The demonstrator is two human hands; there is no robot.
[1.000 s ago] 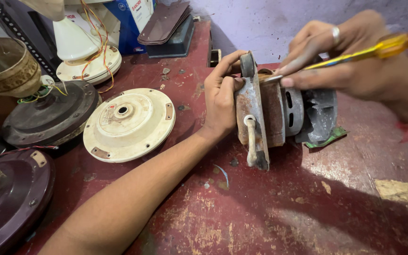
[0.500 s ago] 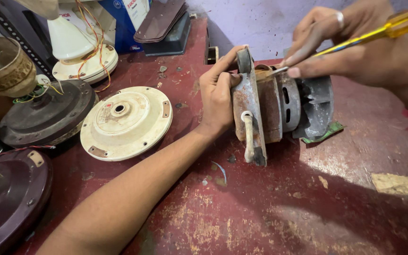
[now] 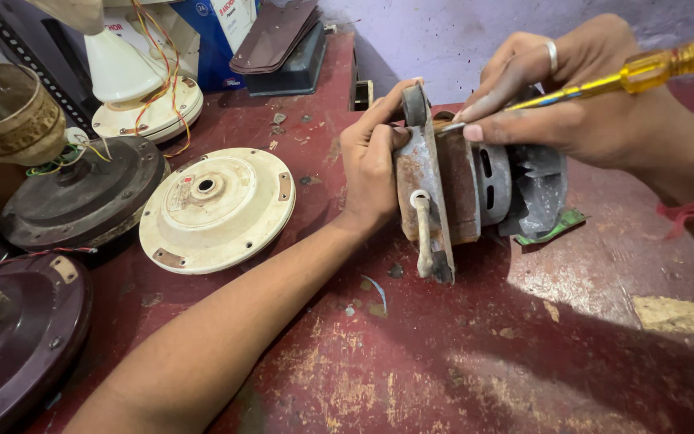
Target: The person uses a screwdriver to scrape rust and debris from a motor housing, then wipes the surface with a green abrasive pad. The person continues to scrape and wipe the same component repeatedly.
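At frame centre, the left hand (image 3: 371, 165) grips the rusty motor (image 3: 459, 193) while the right hand (image 3: 580, 104), pinching the yellow screwdriver (image 3: 644, 72), works its top edge; steady bracing is needed.

Worn red workbench (image 3: 459, 354), paint chipped and scratched (bare pale patch at near right). Far wall (image 3: 443, 40) pale lilac, plastered, scuffed. Far left: dark metal frame (image 3: 22, 56), possibly shelving; view too cropped to confirm. Light even and soft, falling from above; shadows lie short across the bench.
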